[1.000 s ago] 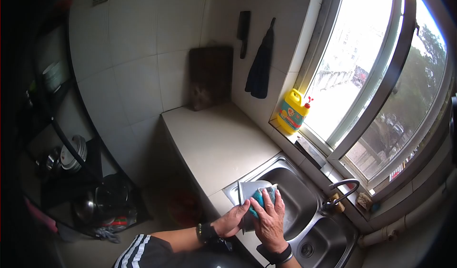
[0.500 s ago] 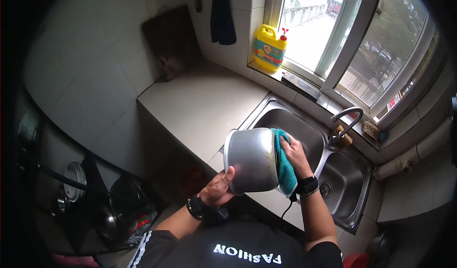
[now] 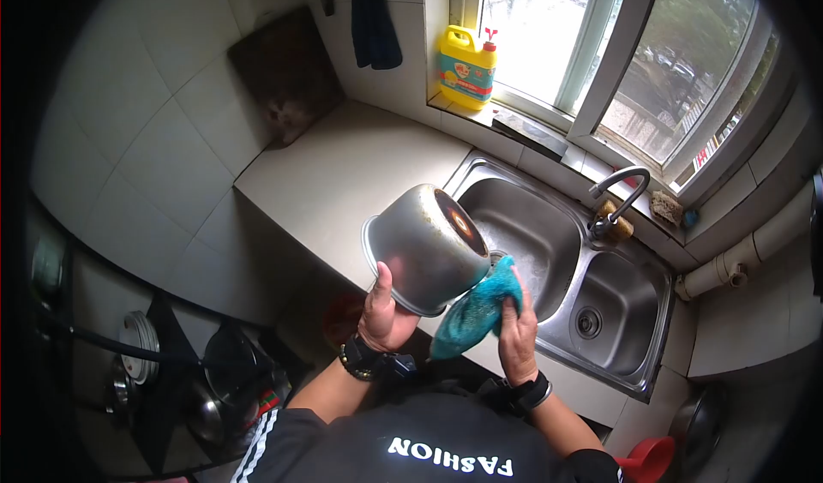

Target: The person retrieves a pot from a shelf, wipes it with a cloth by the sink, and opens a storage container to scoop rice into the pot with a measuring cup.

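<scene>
A silver metal inner pot (image 3: 411, 252) is tilted in the air above the counter edge, its browned, stained bottom facing up and toward the sink. My left hand (image 3: 387, 316) grips it near the rim, thumb on the outer wall; the fingers are partly hidden under it. In my right hand (image 3: 517, 333) is a teal cloth (image 3: 476, 312), bunched between thumb and fingers. The cloth lies along the pot's lower side, close to the bottom edge; whether it presses on the metal I cannot tell.
A double-bowl steel sink (image 3: 557, 329) with a curved faucet (image 3: 621, 196) lies to the right. On the windowsill stand a yellow detergent jug (image 3: 467, 67) and a sponge (image 3: 666, 207). A cutting board (image 3: 287, 72) leans at the back left. Plates (image 3: 140, 346) and pans fill the lower-left shelf.
The pot has moved left and turned so its stained bottom shows. My right hand and the cloth have slid from the pot's bottom down to its lower side.
</scene>
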The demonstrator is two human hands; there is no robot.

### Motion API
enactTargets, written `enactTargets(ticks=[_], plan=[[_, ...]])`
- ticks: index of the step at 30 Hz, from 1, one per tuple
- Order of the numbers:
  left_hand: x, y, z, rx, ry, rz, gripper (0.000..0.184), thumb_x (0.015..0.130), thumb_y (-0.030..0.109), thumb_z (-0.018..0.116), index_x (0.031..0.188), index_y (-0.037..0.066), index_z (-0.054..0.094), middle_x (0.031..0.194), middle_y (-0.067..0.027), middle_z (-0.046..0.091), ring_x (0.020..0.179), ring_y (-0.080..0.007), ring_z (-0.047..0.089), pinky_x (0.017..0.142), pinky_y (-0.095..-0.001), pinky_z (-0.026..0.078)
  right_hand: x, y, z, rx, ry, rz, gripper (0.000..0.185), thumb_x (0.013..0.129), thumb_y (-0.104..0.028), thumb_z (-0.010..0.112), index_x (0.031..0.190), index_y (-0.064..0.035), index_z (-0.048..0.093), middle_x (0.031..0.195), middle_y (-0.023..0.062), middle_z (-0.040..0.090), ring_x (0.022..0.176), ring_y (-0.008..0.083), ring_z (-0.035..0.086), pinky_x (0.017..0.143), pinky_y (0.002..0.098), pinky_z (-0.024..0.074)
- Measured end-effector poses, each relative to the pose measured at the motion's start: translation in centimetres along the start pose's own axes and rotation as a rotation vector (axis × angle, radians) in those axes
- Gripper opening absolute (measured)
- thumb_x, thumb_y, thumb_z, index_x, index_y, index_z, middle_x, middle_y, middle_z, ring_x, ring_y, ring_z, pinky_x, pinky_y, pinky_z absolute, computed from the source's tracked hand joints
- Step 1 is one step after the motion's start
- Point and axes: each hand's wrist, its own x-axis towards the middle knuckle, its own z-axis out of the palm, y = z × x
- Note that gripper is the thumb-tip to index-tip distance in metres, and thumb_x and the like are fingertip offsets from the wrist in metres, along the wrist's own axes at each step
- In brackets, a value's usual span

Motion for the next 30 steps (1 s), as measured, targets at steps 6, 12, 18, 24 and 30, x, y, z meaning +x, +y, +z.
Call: enactTargets(ticks=[6, 12, 18, 24, 30], plan=[[-0.9, -0.7, -0.4, -0.016, -0.045, -0.129, 0.066, 0.088, 0.05, 0.042, 0.134, 0.005, 0.029, 0.132, -0.012, 0.04, 0.123, -0.0258, 0.039, 0.103, -0.0433, 0.031, 3.8, -4.9, -2.9, -0.021, 0.048, -0.221, 0.041, 0.09, -0.008, 0.047, 0.131, -0.0084, 0.042, 0.139, 0.015, 0.031, 0.123, 0.0281, 0.038, 0.102, 0.0349, 0.0319], [-2.0, -0.2, -1.3, 0.055, -0.085, -0.197, 0.065, 0.089, 0.049, 0.044, 0.134, 0.004, 0.03, 0.131, -0.0123, 0.042, 0.12, -0.0252, 0.041, 0.101, -0.042, 0.033, 2.2, -1.5, -2.1, -0.19, -0.238, -0.109, 0.04, 0.087, -0.007, 0.051, 0.127, -0.0075, 0.047, 0.129, 0.0179, 0.044, 0.122, 0.0298, 0.041, 0.102, 0.0343, 0.0312], [-2.3, 0.7, -1.7, 0.483, -0.131, -0.268, 0.055, 0.091, 0.04, 0.045, 0.127, -0.001, 0.039, 0.117, -0.0119, 0.052, 0.106, -0.0207, 0.051, 0.091, -0.0349, 0.041, 3.8, -4.0, -4.4, 0.123, -0.002, -0.026, 0.035, 0.093, -0.017, 0.047, 0.125, -0.0028, 0.047, 0.122, 0.0137, 0.051, 0.103, 0.0207, 0.055, 0.089, 0.0303, 0.0421], [-2.0, 0.4, 0.5, 0.822, -0.307, -0.503, 0.041, 0.094, 0.029, 0.044, 0.12, -0.003, 0.047, 0.111, -0.0072, 0.055, 0.104, -0.0128, 0.048, 0.09, -0.0266, 0.038, 4.8, -7.2, -2.0, -0.659, -0.385, -0.61, 0.033, 0.08, -0.018, 0.059, 0.113, -0.0123, 0.056, 0.122, 0.0111, 0.051, 0.117, 0.0309, 0.044, 0.094, 0.0442, 0.0344], [-2.9, 1.0, 0.5, 0.812, -0.448, -0.509, 0.043, 0.093, 0.03, 0.047, 0.12, -0.005, 0.046, 0.109, -0.0087, 0.056, 0.101, -0.0168, 0.05, 0.089, -0.0305, 0.039, 6.8, -1.0, -6.0, -0.085, -0.459, 0.24, 0.032, 0.091, -0.026, 0.048, 0.109, -0.0018, 0.059, 0.095, 0.0102, 0.064, 0.087, 0.0167, 0.059, 0.076, 0.0288, 0.0456]])
